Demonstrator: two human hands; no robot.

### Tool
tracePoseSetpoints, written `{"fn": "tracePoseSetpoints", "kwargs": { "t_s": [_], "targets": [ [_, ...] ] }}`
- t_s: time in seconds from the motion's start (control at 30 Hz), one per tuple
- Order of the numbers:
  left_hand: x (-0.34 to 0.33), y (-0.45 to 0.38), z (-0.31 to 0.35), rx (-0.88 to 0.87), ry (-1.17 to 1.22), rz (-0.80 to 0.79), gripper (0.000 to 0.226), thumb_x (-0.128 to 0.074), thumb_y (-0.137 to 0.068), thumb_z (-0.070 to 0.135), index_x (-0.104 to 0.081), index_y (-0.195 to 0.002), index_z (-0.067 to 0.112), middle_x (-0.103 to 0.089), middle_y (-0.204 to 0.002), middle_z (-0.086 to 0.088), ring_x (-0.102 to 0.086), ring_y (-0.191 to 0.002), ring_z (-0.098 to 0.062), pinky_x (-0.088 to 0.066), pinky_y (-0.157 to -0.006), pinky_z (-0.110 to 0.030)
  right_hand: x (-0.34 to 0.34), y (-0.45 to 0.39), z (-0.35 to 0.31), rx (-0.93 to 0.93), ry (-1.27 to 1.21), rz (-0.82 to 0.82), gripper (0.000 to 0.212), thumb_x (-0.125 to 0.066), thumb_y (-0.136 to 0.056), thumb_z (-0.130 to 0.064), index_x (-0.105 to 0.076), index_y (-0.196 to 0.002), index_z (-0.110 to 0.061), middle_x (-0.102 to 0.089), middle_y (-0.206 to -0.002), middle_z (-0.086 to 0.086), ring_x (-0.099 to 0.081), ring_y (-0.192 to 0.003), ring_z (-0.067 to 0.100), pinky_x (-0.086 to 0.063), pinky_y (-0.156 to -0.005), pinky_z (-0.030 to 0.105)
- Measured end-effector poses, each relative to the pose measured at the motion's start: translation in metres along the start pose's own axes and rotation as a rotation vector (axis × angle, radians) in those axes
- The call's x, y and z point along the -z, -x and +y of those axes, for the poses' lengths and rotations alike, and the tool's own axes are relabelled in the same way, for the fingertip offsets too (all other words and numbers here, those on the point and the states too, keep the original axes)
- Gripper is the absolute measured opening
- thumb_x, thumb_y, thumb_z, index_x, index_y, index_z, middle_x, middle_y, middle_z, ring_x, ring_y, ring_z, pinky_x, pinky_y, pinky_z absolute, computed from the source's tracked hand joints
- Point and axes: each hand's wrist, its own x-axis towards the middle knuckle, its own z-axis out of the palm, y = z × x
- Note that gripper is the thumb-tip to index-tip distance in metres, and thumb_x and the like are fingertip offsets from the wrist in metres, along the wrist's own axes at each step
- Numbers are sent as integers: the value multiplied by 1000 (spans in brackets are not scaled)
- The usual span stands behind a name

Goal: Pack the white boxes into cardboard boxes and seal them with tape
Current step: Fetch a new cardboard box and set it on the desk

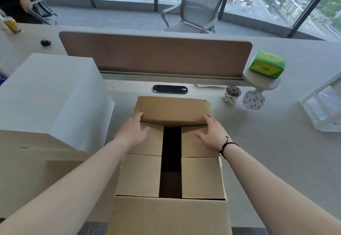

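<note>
The cardboard box (169, 161) sits centre frame on the worktop (267, 151), side flaps folded in with a dark gap between them. Both hands reach to the far flap (172, 110), whose long axis runs left to right: left hand (135, 130) and right hand (212, 133) rest with relaxed, spread fingers at its near corners. Two tape rolls (231, 94) stand right of the box, nearer the right hand. A white box (53, 101) sits at left.

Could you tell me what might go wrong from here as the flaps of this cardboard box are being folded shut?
1. The far flap, held by the left hand and right hand, may spring up once released, since the tape rolls sit apart on the desk.
2. The side flaps leave a dark gap, so they could sag inward under pressure.
3. The near flap still hangs open.
</note>
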Motion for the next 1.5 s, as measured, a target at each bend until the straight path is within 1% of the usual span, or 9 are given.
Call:
{"fn": "tracePoseSetpoints", "kwargs": {
  "t_s": [0.2,0.33,0.5,0.67,0.83,1.0,1.13,1.3,1.5],
  "targets": [
    [-16,-1,-9,33,-101,-44,86,-56,-95,52,-8,-162,27,3,-169,12,-24,-152,-25,-34,-117,-46,-14,-3,6,-21,44,-10,81,-58,-91,-55,-20,-157,-30,-7,-168,-4,-10,-154,23,-16,-123,47],
    [-24,15,7,-43,-375,27,85,-48,-93,65,-5,-160,36,6,-170,-4,6,-155,-36,-12,-124,-55,-18,16,-25,77,291,101,73,-47,-92,-62,-24,-155,-33,-5,-168,0,6,-154,31,1,-124,52],
    [-56,50,21,-320,-602,-106,65,-47,-92,66,-34,-150,39,22,-167,-6,28,-151,-33,4,-123,-57,-52,48,-63,387,568,-71,56,-51,-92,-52,-49,-142,-27,-11,-168,3,12,-153,32,9,-120,59],
    [-56,64,26,-318,-781,-164,53,-47,-92,54,-49,-138,28,23,-166,-11,32,-149,-35,8,-119,-64,-50,59,-66,340,767,-150,51,-44,-93,-40,-56,-137,-15,-28,-161,7,13,-153,35,12,-118,63],
    [-14,86,52,-229,-659,-143,51,-46,-90,42,-42,-140,31,3,-170,-3,-7,-154,-34,-23,-119,-56,-14,72,-81,358,743,-75,46,-49,-89,-36,-59,-131,-18,-38,-153,4,7,-154,32,12,-118,63],
    [40,106,42,-88,-433,59,43,-47,-92,20,-44,-133,34,-2,-169,11,-57,-125,-25,-50,-88,-39,35,97,-75,317,716,75,40,-52,-86,-28,-62,-125,-26,-39,-154,0,0,-154,30,6,-120,63],
    [57,107,2,10,-504,150,55,-43,-94,12,-36,-146,30,6,-170,5,-34,-145,-29,-44,-103,-43,64,116,-46,151,794,150,43,-46,-89,-22,-58,-130,-27,-37,-155,0,2,-154,33,5,-120,62],
    [33,109,-44,119,-697,145,75,-42,-100,48,-6,-162,26,34,-163,-8,22,-151,-40,0,-125,-54,50,125,3,-137,821,168,57,-42,-94,-51,-44,-146,-29,-19,-165,1,15,-152,37,15,-116,64],
    [-26,117,-71,136,-490,-24,102,-34,-90,78,29,-153,30,36,-161,-5,26,-151,-35,6,-121,-63,-18,130,21,-145,459,56,87,-31,-93,-71,7,-159,-28,16,-167,0,16,-153,28,11,-120,55]
  ]
}}
